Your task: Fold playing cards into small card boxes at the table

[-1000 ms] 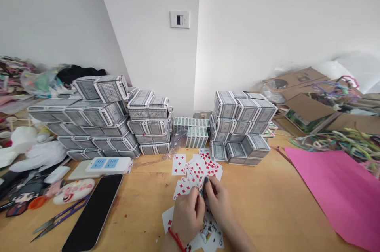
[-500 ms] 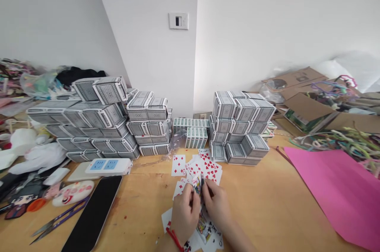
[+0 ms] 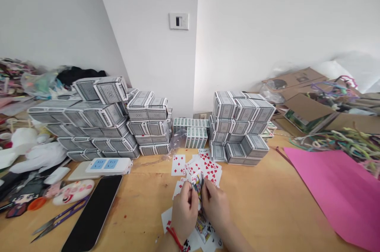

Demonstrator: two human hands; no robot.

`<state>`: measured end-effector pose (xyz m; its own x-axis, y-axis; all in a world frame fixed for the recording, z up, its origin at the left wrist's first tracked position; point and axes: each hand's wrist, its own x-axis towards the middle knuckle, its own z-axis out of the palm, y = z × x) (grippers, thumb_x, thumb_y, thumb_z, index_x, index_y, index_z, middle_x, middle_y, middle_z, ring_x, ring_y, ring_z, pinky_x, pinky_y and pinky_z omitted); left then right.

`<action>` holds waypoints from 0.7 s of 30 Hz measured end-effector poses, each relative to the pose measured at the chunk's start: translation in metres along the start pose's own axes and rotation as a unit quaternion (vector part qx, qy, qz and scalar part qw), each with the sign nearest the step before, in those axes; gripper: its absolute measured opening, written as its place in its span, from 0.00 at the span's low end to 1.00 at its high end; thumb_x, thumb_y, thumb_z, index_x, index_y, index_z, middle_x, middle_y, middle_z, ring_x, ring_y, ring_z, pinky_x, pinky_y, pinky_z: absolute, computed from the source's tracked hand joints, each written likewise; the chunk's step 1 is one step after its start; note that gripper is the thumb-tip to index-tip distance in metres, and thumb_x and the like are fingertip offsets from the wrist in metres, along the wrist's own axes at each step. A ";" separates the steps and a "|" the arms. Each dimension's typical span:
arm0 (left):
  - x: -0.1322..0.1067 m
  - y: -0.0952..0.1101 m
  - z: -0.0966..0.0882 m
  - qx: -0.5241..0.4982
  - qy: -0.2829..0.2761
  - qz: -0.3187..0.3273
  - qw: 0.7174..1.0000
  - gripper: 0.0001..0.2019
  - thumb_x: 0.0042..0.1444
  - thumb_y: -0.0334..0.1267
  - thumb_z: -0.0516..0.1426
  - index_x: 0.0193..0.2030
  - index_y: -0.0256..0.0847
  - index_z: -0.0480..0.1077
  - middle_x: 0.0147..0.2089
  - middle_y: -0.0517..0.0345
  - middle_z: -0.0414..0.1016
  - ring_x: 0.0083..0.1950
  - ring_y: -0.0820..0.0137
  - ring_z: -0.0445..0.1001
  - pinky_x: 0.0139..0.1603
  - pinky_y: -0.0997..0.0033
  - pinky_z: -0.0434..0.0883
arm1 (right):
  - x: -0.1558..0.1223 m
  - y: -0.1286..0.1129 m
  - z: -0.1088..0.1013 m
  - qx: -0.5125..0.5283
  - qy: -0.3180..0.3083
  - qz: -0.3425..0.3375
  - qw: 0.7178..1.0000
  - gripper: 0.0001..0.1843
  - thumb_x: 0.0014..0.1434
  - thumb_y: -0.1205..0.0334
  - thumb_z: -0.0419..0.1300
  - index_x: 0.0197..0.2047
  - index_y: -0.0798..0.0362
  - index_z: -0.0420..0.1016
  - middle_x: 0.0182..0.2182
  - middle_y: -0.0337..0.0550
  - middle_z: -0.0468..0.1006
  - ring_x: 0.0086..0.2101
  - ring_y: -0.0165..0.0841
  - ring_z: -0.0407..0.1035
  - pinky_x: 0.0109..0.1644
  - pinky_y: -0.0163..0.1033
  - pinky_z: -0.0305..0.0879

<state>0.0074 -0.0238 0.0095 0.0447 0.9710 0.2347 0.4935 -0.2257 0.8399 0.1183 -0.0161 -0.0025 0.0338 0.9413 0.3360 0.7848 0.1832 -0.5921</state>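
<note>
Between both hands a playing card (image 3: 197,185) with a coloured court picture is held upright, pinched at its two sides. My left hand (image 3: 184,209), with a red cord on the wrist, is closed on its left edge. Fingers of my right hand (image 3: 217,203) are closed on the right edge. Loose face-up cards lie around and beneath the hands: a five of diamonds (image 3: 178,165), a heart card (image 3: 208,159) and a court card (image 3: 203,230) among them. Several cards are partly covered by my hands and wrists.
Stacked blocks folded from grey-backed cards stand at left (image 3: 103,119) and right (image 3: 243,121), with green-backed blocks (image 3: 196,138) between. A black phone (image 3: 94,212), thread snips (image 3: 61,217) and a power strip (image 3: 108,165) lie left. Pink paper (image 3: 335,188) and a cardboard box (image 3: 320,115) are at right.
The card between my hands has turned a little, so more of its court picture faces me. Both hands have shifted only slightly; the surrounding things stay put.
</note>
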 end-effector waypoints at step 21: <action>-0.001 -0.001 -0.002 0.038 0.029 0.017 0.999 0.09 0.57 0.35 0.44 0.26 0.44 0.52 0.15 0.69 0.53 0.17 0.74 0.58 0.20 0.76 0.52 | 0.002 -0.003 0.000 0.111 -0.033 0.047 0.992 0.16 0.58 0.61 0.44 0.46 0.56 0.65 0.27 0.47 0.77 0.25 0.34 0.71 0.29 0.34 0.63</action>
<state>0.0047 -0.0244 0.0094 0.0139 0.9561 0.2927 0.5570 -0.2505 0.7919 0.1156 -0.0152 0.0000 0.0539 0.9722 0.2277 0.6240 0.1452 -0.7678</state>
